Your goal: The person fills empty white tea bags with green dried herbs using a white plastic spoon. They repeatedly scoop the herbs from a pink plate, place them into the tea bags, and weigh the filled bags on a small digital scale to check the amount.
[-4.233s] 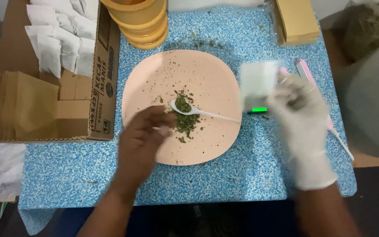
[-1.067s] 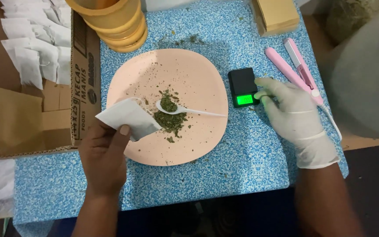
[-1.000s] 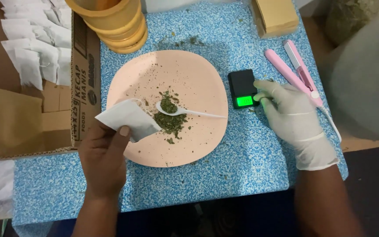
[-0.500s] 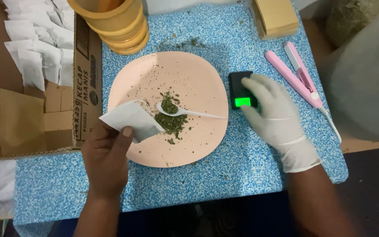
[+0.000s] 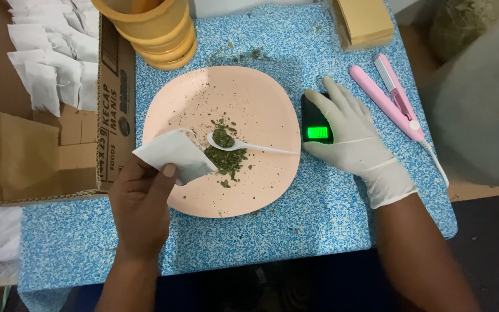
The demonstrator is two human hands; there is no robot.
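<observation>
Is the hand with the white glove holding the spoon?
No, the gloved right hand rests on the small black scale, while the white spoon lies alone on the pink plate.

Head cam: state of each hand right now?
Left hand: closed on a white paper sachet, held over the pink plate.
Right hand, gloved: open, fingers spread, resting on the small black scale; holding nothing.

— What does the gloved right hand [image 5: 356, 141] cover?
— Most of the small black scale [image 5: 314, 118]; only its left strip and lit green screen show, digits too small to tell.
— And up top?
— The stacked yellow tubs [image 5: 156, 29] and tan packet stack [image 5: 368, 22] are cut off by the edge.
</observation>
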